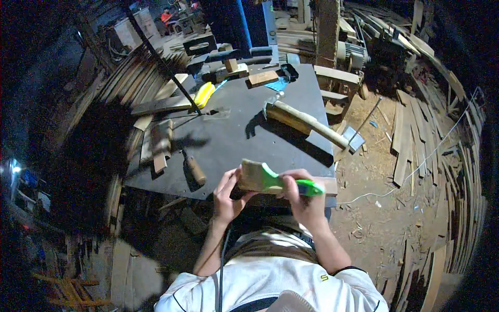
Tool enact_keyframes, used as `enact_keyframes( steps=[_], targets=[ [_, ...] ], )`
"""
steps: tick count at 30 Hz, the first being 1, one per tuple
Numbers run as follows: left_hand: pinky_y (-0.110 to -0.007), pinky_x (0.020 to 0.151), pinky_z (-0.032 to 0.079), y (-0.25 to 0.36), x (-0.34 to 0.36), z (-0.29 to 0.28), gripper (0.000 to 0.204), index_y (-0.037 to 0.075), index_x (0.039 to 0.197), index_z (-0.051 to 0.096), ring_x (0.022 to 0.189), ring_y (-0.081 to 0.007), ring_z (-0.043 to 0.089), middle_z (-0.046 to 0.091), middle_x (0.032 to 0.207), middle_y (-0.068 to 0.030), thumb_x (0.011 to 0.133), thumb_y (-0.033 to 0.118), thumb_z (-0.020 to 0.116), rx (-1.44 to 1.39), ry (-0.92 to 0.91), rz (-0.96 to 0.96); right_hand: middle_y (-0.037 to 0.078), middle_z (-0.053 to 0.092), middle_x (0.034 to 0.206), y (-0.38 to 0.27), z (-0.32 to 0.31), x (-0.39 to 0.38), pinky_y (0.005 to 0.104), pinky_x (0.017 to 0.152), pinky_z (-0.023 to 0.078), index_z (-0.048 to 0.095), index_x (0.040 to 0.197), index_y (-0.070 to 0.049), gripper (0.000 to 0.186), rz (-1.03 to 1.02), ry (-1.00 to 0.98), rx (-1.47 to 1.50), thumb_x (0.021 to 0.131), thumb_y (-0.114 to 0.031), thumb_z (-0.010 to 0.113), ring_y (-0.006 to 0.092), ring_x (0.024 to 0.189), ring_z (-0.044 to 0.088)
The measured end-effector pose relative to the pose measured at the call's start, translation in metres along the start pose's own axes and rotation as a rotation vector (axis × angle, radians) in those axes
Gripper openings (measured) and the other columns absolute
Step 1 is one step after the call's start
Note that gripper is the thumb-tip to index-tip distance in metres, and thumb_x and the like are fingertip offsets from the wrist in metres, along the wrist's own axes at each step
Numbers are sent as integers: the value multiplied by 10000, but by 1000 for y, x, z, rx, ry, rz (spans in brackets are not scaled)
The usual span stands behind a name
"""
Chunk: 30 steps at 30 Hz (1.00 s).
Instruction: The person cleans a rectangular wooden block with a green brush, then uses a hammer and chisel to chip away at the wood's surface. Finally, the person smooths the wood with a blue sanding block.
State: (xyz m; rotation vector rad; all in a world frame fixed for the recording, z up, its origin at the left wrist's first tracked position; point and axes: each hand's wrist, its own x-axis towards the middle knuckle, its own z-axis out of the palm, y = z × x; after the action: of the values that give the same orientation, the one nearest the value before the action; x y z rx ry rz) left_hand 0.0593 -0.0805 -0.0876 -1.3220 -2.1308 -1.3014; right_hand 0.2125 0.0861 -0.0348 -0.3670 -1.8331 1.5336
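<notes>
The right hand (304,204) grips the probably light, soft-haired brush (254,176) by its green handle (313,189), the best spot; the left hand (226,197) pinches a wooden strip (330,183).

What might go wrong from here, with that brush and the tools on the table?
The hammer seems to reach past the right edge of the table, so a bump might knock it down. The left hand is close to the brush in the right hand, so a stroke might scrape its fingers.
</notes>
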Motion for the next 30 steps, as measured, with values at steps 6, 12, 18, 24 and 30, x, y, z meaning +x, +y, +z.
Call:
enact_keyframes(
  steps=[6,12,18,24,30],
  targets=[
    [-370,889,553,4,-1,2,784,61,1357,573,1051,-312,665,643,1195,-131,641,101,890,-36,-9,-53,30,606,759,7,-95,-13,251,504,413,611,871,-59,240,28,532,-77,977,-269,565,83,566,505],
    [-373,897,542,4,-1,2,776,51,1347,579,1060,-297,661,644,1186,-135,635,74,887,-44,-4,-46,12,571,753,4,-120,-15,234,440,370,590,887,-78,325,-65,822,-131,967,-393,584,68,587,516],
    [-373,907,540,3,1,0,774,42,1338,583,1067,-295,660,648,1176,-141,630,81,895,-22,-13,-26,64,591,752,9,-37,-26,250,471,445,570,907,-28,298,-58,302,-42,1006,-303,513,122,523,561],
    [-382,862,546,6,-4,2,652,39,1252,613,1013,-306,660,647,1121,-148,668,128,891,-72,49,-37,10,564,762,25,-134,-30,256,454,373,597,870,-75,255,-28,800,56,958,-314,606,85,564,497],
    [-378,834,548,0,-7,10,466,79,1102,612,989,-310,654,631,1080,-119,698,78,844,-54,150,64,-7,536,762,25,-156,-27,245,457,375,588,873,-96,268,-106,896,69,957,-350,598,75,591,479]
  ],
)
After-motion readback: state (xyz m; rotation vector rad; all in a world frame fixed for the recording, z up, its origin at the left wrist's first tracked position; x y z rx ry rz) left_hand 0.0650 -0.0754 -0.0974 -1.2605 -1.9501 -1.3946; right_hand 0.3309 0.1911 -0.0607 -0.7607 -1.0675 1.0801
